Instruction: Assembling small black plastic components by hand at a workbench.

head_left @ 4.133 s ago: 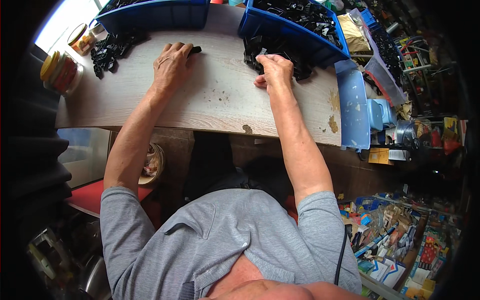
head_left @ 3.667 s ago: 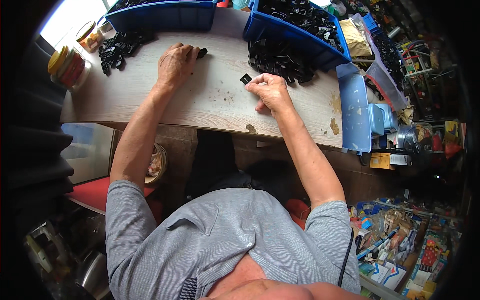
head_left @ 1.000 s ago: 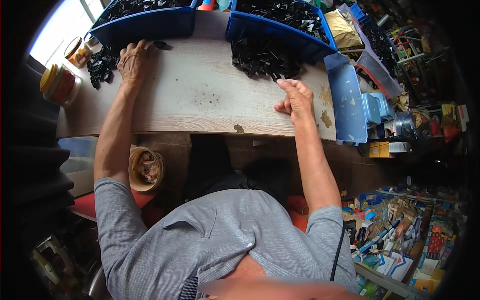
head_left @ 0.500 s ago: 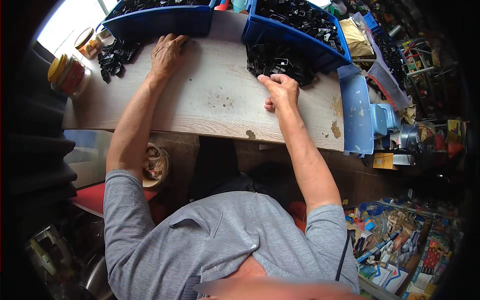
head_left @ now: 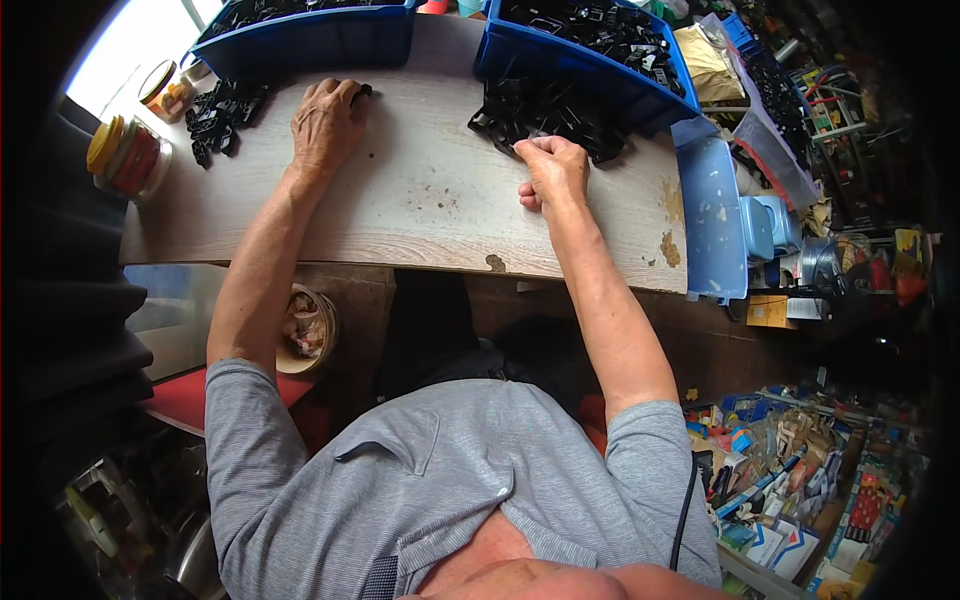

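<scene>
My left hand is over the far left part of the pale wooden table, fingers curled. A small black plastic part shows at its fingertips. To its left lies a loose cluster of black plastic parts. My right hand is closed in a pinch at the near edge of a larger heap of black plastic parts. What its fingertips hold, if anything, I cannot make out.
Two blue bins, the left one and the right one, stand at the back, full of black parts. A yellow-lidded jar and another jar are at far left. A pale blue tray adjoins the right edge. A bucket sits below.
A black part now shows at my left fingertips. In the right heap, parts at the near left edge have spread a little to the left beside my right hand. The whole view has shifted slightly.
</scene>
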Demonstrator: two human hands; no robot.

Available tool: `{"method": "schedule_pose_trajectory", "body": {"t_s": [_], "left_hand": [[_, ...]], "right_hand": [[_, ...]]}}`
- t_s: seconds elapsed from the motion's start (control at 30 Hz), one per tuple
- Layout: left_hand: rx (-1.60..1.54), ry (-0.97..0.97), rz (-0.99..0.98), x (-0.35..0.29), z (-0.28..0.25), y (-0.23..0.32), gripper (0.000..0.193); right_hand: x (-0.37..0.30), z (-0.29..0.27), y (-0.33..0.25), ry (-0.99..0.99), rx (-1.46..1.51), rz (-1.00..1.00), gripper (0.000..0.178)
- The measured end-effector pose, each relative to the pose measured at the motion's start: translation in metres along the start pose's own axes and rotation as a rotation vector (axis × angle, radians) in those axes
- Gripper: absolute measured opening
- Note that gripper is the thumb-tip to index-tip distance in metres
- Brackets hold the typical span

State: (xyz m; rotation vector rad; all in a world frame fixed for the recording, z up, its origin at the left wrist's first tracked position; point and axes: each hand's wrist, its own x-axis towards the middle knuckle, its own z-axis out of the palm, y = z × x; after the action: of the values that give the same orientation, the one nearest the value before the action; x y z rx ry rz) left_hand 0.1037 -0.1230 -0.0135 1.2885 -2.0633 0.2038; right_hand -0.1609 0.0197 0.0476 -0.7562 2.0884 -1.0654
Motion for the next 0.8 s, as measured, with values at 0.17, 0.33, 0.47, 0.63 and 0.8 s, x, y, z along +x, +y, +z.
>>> {"method": "schedule_pose_trajectory", "body": {"t_s": [0.17,0.33,0.47,0.63,0.8], "left_hand": [[0.028,-0.089,0.02,-0.004,-0.005,0.015,0.023],[-0.01,-0.238,0.101,-0.009,-0.014,0.035,0.025],[-0.075,-0.272,0.107,-0.016,-0.02,0.044,0.028],[-0.086,-0.298,0.151,-0.024,-0.032,0.051,0.038],[-0.105,-0.257,0.137,-0.026,-0.03,0.047,0.035]], "right_hand": [[0.002,-0.001,-0.001,-0.007,-0.054,-0.024,0.026],[0.002,-0.002,-0.004,-0.02,-0.036,0.031,0.021],[0.009,-0.003,0.004,-0.045,-0.023,0.009,0.019],[0.002,-0.008,0.008,-0.091,0.076,-0.043,0.027],[-0.004,-0.003,0.001,-0.089,-0.068,-0.099,0.042]]}}
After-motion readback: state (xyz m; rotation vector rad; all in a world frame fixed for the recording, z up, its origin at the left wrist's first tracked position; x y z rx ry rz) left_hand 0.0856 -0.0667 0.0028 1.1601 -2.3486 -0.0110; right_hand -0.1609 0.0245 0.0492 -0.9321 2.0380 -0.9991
